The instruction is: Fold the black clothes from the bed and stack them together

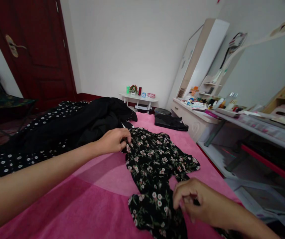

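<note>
A black floral garment (154,166) lies spread on the pink bedspread (100,196). My left hand (115,140) reaches across the bed and pinches the garment's far upper edge, fingers closed on the cloth. At the near end, my right hand (194,197) has its fingers curled on the garment's lower part.
A heap of black clothes and a polka-dot garment (57,126) covers the bed's far left. A black bag (169,122) lies at the far end. A cluttered dresser (202,109) runs along the right, a small white table (139,98) stands by the wall, and a dark red door (38,49) is at the left.
</note>
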`<move>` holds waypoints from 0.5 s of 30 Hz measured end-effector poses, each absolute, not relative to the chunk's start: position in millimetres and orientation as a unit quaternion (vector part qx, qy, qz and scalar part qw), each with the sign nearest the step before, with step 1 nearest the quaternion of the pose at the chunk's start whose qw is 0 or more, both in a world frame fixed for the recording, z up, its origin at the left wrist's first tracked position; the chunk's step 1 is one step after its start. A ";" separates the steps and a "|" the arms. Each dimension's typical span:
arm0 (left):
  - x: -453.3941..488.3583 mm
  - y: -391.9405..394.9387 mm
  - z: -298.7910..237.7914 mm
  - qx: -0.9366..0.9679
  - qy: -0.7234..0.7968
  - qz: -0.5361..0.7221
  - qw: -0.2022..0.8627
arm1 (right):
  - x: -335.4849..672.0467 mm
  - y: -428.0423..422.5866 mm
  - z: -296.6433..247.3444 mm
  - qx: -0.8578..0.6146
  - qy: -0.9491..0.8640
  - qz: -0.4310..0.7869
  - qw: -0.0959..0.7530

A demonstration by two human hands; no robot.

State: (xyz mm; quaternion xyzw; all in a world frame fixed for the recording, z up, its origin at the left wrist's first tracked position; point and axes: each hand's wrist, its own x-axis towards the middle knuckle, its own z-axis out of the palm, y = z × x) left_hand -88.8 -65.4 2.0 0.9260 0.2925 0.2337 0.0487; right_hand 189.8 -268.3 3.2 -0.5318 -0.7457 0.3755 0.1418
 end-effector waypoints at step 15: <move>-95.9 -53.6 -46.6 0.854 0.457 0.168 0.182 | 260.7 -170.7 -83.9 -0.767 -0.627 0.018 0.133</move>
